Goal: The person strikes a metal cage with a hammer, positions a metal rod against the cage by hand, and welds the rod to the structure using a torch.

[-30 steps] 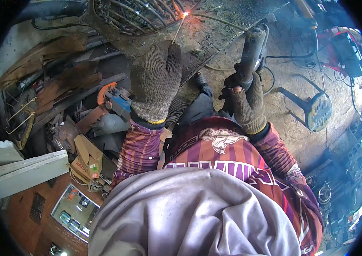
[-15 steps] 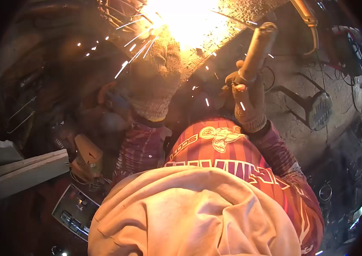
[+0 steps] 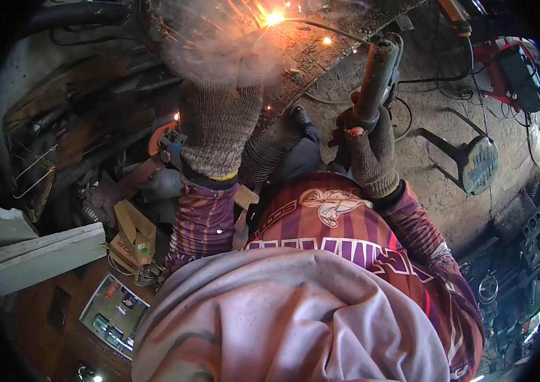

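Note:
My right hand (image 3: pixel 377 153), in a grey knit work glove, is closed around the handle of a welding electrode holder (image 3: pixel 371 86). A thin electrode (image 3: pixel 330 29) runs from its top toward a small glowing spot (image 3: pixel 274 18) on the metal workpiece (image 3: pixel 340 48). My left hand (image 3: pixel 219 124), in a similar glove with a yellow-edged cuff, reaches up beside the workpiece, left of the glow. Smoke covers its fingers, so what they touch or hold is hidden.
Metal scraps (image 3: pixel 91 108) and an orange clamp-like tool (image 3: pixel 157 139) lie to the left. Below them are a cardboard box (image 3: pixel 133 232) and pale boards (image 3: pixel 47 254). A round-topped stool (image 3: pixel 478 165) stands on the right. Cables cross the floor near a red-and-dark machine (image 3: pixel 518 76).
The large white glare and flying sparks have shrunk to a small orange glow with smoke. The surroundings now show clearly. Both hands are nearly where they were; the electrode holder tilts slightly more upright.

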`<state>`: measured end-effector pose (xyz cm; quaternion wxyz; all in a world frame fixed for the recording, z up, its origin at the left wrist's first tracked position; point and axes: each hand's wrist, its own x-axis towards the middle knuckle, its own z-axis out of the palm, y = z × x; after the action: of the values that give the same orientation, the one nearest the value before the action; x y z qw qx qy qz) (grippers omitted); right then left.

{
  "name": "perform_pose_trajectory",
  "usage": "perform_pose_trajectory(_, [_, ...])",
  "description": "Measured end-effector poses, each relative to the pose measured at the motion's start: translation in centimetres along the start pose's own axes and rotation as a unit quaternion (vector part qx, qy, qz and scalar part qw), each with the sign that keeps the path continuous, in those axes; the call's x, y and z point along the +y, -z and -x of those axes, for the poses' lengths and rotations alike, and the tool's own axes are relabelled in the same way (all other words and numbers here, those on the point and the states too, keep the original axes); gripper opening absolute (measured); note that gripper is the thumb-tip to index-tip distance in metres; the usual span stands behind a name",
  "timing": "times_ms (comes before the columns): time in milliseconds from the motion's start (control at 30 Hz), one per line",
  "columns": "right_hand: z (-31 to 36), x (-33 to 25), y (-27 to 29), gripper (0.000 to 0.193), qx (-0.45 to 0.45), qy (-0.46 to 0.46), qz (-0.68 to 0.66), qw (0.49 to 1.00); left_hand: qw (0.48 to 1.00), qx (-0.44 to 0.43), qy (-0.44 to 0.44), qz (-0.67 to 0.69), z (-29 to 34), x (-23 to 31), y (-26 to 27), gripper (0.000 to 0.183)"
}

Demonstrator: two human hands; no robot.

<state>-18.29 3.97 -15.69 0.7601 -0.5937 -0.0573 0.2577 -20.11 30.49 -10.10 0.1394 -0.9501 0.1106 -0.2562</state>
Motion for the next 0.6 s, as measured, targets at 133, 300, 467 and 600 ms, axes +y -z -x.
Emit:
perform_pose_trajectory(133, [-0.2,0.4,0.3,0.066,-0.02,0.011,0.023,0.999,0.981,-0.026,0.123,0.148,-1.6,0.0,0.6,0.015])
perform_pose_trajectory(300, [0.1,1.0,0.8,0.072,-0.007,-0.008,0.03,0.999,0.924,-0.041,0.257,0.28,-1.6,1.2,0.8,0.018])
perform_pose_trajectory(467, [0.0,1.4,0.8,0.072,-0.003,0.001,0.028,1.0,0.951,-0.069,0.191,0.233,-2.4,0.8,1.3,0.018])
perform_pose_trajectory(600, [-0.1,1.4,1.0,0.07,-0.011,0.005,0.062,0.998,0.958,-0.07,0.188,0.206,-3.1,1.1,2.1,0.017])
